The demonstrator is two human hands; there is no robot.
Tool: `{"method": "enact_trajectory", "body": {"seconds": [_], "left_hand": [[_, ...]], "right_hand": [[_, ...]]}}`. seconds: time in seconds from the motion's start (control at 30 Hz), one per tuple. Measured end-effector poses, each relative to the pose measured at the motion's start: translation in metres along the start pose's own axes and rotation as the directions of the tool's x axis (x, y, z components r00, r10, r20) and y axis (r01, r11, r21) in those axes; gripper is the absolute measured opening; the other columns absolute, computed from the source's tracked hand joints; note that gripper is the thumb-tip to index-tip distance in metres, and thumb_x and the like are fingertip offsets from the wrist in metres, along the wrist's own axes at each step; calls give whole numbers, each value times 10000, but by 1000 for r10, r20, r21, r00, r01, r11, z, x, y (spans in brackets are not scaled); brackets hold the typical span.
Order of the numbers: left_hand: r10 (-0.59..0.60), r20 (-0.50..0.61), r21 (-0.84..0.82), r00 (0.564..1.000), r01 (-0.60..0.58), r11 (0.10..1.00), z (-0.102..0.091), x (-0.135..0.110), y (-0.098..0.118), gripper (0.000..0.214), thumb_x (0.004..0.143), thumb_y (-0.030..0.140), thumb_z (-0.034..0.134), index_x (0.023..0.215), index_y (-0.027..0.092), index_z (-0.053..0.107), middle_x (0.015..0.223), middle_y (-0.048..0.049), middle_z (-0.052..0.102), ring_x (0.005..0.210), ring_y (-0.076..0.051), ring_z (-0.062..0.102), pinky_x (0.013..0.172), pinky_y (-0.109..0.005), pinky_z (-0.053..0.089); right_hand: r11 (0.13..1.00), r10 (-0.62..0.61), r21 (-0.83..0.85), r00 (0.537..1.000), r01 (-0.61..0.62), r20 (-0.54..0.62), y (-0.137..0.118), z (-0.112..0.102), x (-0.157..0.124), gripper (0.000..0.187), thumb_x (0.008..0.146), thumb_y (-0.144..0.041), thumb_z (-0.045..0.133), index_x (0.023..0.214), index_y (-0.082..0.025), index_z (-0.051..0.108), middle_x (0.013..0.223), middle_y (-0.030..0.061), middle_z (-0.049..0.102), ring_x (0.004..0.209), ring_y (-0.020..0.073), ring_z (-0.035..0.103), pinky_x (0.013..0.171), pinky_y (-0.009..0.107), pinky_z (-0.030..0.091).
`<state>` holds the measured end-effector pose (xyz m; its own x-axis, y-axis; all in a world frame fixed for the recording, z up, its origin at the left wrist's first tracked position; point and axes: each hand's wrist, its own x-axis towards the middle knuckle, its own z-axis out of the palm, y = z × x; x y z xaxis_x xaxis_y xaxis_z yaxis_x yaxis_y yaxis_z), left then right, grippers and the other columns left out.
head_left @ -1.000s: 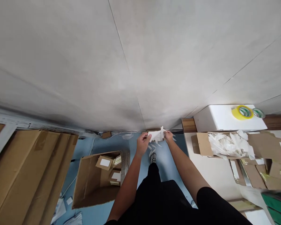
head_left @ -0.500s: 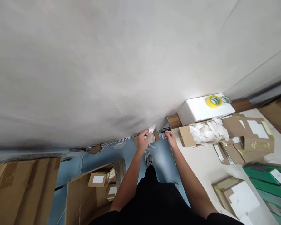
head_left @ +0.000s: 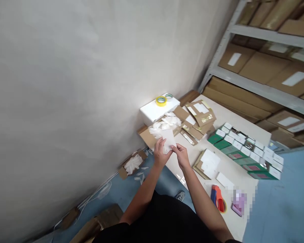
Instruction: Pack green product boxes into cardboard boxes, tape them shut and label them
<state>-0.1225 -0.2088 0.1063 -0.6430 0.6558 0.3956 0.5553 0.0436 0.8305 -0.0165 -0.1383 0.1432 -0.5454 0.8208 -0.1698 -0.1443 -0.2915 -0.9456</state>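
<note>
Both hands meet over the table's left edge on a flat white paper piece (head_left: 169, 137), a sheet or a thin packet; which one I cannot tell. My left hand (head_left: 161, 153) grips its lower left side with the thumb pointing right. My right hand (head_left: 181, 156) pinches its lower right corner. Just behind the paper, an open cardboard box (head_left: 147, 137) holds a heap of white paper strips (head_left: 171, 119). Flattened cardboard pieces (head_left: 200, 114) lie to the right of that heap.
On a white foam box (head_left: 152, 113) sit a yellow tape roll (head_left: 161, 101) and a clear one. Green boxes (head_left: 239, 155), a white paper stack (head_left: 209, 163), a tape dispenser (head_left: 218, 197) and a purple item (head_left: 238, 206) are on the table (head_left: 245, 184). A scrap box (head_left: 123, 172) stands on the floor.
The view has swung right toward the table and shelves. My hands have come from above the floor scrap box to the table edge, and my right hand now grips white paper too.
</note>
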Motion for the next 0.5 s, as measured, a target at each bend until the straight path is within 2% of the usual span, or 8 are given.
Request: {"method": "enact_trajectory", "body": {"seconds": [0.13, 0.23, 0.3, 0.37, 0.43, 0.5], "left_hand": [[145, 173, -50, 974, -138, 989, 71, -11, 42, 739, 763, 426, 850, 1418, 238, 565, 1503, -175, 510, 1413, -369, 464, 1141, -495, 426], [203, 359, -148, 911, -160, 976, 119, -22, 66, 926, 701, 415, 894, 1506, 246, 469, 1508, -171, 511, 1397, -357, 480, 1119, -485, 442], [174, 478, -251, 861, -56, 966, 150, -33, 79, 990, 710, 410, 876, 1557, 263, 386, 1464, -161, 553, 1320, -325, 554, 1029, -450, 505], [82, 547, -366, 833, 150, 918, 178, -48, 91, 956, 775, 416, 802, 1584, 262, 318, 1347, -145, 631, 1196, -277, 638, 914, -388, 549], [-54, 577, -435, 815, 363, 824, 201, -62, 101, 864, 832, 422, 726, 1573, 232, 325, 1172, -113, 699, 1064, -232, 691, 848, -338, 552], [-168, 591, -441, 789, 490, 752, 218, -73, 109, 797, 838, 421, 711, 1530, 194, 386, 988, -64, 718, 938, -196, 706, 831, -315, 542]], "right_hand": [[999, -38, 20, 972, 44, -232, -22, -85, -21, 309, 757, -508, 789, 841, -211, 769, 789, 23, 737, 809, 227, 658, 772, 334, 517], [994, -71, 46, 926, 95, -370, -28, -147, -35, 329, 761, -523, 780, 875, -215, 771, 831, 30, 748, 832, 229, 666, 770, 329, 518], [990, -98, 50, 893, 134, -439, -30, -185, -44, 331, 769, -526, 772, 882, -215, 769, 841, 28, 748, 839, 219, 665, 767, 315, 514], [988, -101, 54, 872, 144, -480, -30, -216, -53, 334, 762, -532, 773, 860, -212, 763, 832, 26, 744, 844, 211, 664, 757, 300, 513], [989, -74, 74, 863, 128, -499, -28, -240, -61, 336, 755, -534, 777, 844, -211, 755, 832, 23, 740, 843, 199, 658, 740, 282, 513], [988, -41, 108, 862, 110, -505, -23, -256, -67, 325, 756, -522, 784, 845, -212, 751, 852, 16, 733, 835, 177, 644, 730, 264, 515]]}}
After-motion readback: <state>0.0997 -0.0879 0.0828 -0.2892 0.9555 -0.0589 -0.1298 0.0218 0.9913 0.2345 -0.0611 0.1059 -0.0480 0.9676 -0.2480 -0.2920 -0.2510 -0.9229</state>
